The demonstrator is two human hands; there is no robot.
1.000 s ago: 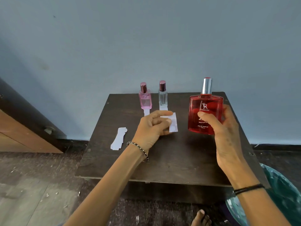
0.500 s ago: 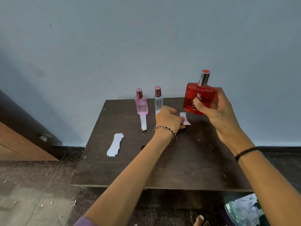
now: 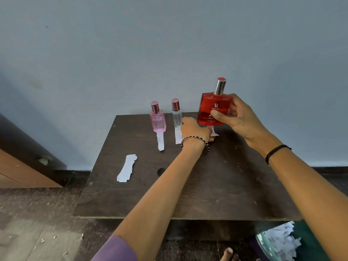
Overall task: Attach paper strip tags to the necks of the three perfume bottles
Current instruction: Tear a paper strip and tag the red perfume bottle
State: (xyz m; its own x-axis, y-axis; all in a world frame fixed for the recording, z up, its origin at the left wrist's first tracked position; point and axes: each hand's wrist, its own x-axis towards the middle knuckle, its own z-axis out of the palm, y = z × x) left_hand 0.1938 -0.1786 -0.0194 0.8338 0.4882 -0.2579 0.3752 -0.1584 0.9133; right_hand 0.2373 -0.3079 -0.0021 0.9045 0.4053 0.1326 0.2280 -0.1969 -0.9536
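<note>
Dark wooden table [image 3: 188,194] against a pale blue wall; all task items on or over its far half.

Red perfume bottle [image 3: 214,110]: held upright just above the far right part of the table, silver cap up. Right hand [image 3: 239,117] wraps it from the right, thumb across the label. No strip visible on its neck.

Left hand [image 3: 195,129]: curled, knuckles toward camera, pressed low on the table directly below the red bottle's base. A white paper strip [image 3: 213,131] pokes out from under it; whether the fingers pinch it or only pin it flat, cannot tell.

Step in hand (judgement): third and last bottle, strip being positioned under it. Next move calls for lowering the bottle onto the strip end, or lifting the strip to the neck, without the paper sliding.

Counts:
- Bottles: 3. Pink bottle [image 3: 157,120] and clear bottle [image 3: 176,116] stand at the far edge, each with a white strip lying on the table from its base toward the camera.
- Strips near bottles: 3.
- Spare strips [image 3: 127,168]: one fanned pile, left of centre; number in it not readable.
- More paper scraps in a bowl [image 3: 263,243] below the table's near right corner.
</note>
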